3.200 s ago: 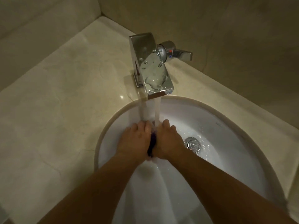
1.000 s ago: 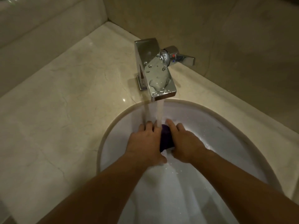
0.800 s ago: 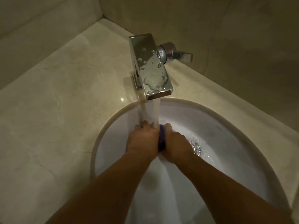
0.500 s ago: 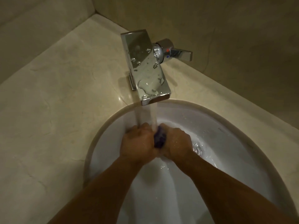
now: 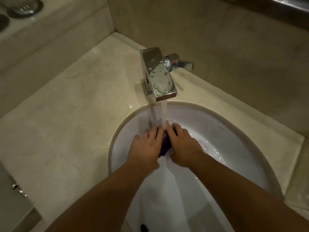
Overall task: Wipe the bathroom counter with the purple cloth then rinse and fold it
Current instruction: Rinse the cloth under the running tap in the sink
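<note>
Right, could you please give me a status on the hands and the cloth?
Left hand and right hand pressing purple cloth between them, fingers straight. Cloth under running faucet, over the sink. Not yet folded. Nothing in the way.

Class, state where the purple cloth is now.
In the head view, the purple cloth lies between the left hand and right hand, below the running faucet.
</note>
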Motion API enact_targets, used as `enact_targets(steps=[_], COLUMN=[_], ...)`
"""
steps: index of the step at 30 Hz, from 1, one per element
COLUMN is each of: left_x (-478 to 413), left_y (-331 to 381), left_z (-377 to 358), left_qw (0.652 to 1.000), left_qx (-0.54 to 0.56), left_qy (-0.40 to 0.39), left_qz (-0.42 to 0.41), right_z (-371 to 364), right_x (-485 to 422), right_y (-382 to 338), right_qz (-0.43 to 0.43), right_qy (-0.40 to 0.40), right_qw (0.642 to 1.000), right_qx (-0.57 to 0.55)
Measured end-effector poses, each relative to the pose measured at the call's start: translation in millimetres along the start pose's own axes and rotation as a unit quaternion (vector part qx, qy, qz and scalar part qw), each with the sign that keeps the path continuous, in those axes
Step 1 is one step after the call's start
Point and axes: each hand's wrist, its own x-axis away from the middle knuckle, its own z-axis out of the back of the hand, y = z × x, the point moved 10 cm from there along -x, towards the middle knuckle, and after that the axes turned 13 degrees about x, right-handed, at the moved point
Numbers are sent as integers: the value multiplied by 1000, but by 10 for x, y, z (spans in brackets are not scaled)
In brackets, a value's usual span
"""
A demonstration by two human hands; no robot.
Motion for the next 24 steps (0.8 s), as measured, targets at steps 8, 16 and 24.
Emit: enact_targets(steps=[8,16,24], left_x=[-269,-614,-565], left_y=[-136,-2,56], left_z=[-165,-105,-24], left_qw=[995,998,997], left_qx=[-38,-43,-57], left_qy=[-81,-51,-47], left_qz=[53,-3,-10], right_z=[-161,-129,-64], right_x=[-177,-364,-325], right_y=[-46,241,255], right_qz=[-129,-177,-171], right_qy=[-26,-3,1], right_qw=[990,979,975], right_qx=[-53,-103,-143])
